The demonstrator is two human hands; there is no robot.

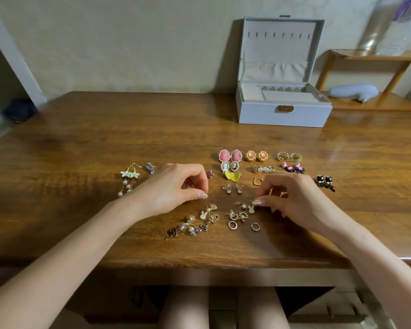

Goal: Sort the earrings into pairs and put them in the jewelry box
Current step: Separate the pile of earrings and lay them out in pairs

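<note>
Currently, the right hand (294, 198) has thumb and forefinger drawn together, apparently pinching a small gold earring (253, 201) just above a white rabbit stud (251, 208). Its other fingers curl loosely underneath. The left hand (176, 186) has its fingers curled toward the palm, thumb tip close to the forefinger. Whether it grips anything cannot be determined. Both hands are over the wooden table (105, 143).

Between and below the hands lies an unsorted group:
- a second rabbit stud (203, 214);
- two small hoops (232, 225);
- tangled gold pieces (190, 227), too small to count.

Beyond the fingers, pairs lie side by side:
- two pink oval cameos (224, 155);
- two round gold studs (250, 156) with pink centres;
- two gold cluster studs (282, 156);
- two small dark cameos (234, 166);
- two pink-bow studs (299, 167);
- two black cat studs (320, 180);
- two clear gold studs (227, 187).

Two flower drop earrings (129, 174) with pearl strands lie left of the left hand. One pink star stud (209, 173) lies just beside its knuckles. The right hand hides the table surface between the pink-bow studs and the black cat studs.

The jewelry box (285, 115) stands at the far right of the table, lid raised, well apart from all the earrings. A wooden shelf (365, 57) stands behind it to the right.
</note>
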